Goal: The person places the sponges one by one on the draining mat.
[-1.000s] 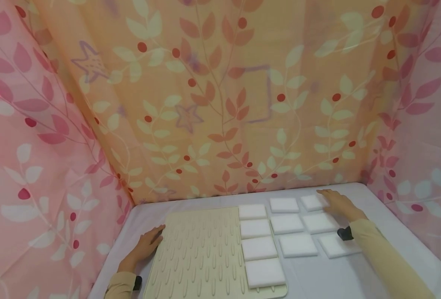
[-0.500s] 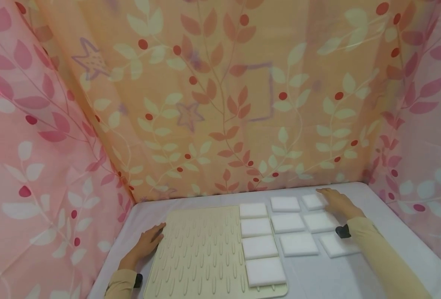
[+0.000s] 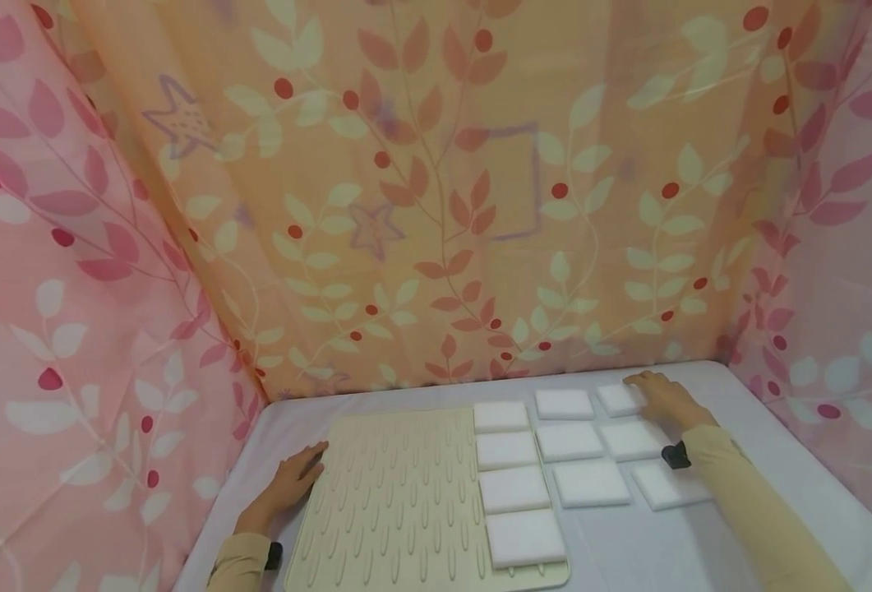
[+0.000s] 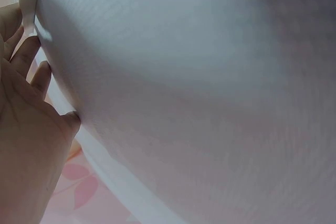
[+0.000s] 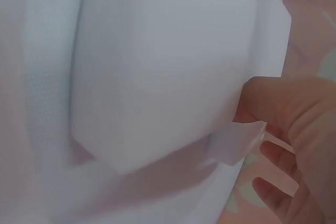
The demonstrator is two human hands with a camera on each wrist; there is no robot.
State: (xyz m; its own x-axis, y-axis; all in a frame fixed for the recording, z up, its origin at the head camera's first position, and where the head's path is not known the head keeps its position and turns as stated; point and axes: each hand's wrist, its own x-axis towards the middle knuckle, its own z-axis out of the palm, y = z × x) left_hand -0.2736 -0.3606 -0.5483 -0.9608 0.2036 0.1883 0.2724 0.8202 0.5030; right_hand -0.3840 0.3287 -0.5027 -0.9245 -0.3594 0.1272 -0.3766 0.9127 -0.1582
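My left hand (image 3: 288, 485) rests with relaxed, spread fingers at the left edge of a cream ridged mat (image 3: 391, 493). In the left wrist view, the fingertips of the left hand (image 4: 26, 108) touch an edge. At the far right of the table, my right hand (image 3: 668, 403) holds the back-right white sponge (image 3: 616, 400) by its right side. The right wrist view shows a corner of that sponge (image 5: 239, 142) between the thumb and fingers of the right hand (image 5: 299, 135); their exact contact is partly hidden.
A column of white sponges (image 3: 513, 489) lies along the mat's right side. Several more white sponges (image 3: 591, 483) lie in rows between the mat and my right arm. The white-covered table (image 3: 628, 551) meets a floral curtain (image 3: 436, 205) at the back, with pink floral curtains at both sides.
The head view has shifted very slightly. Both hands and all the sponges stay in place.
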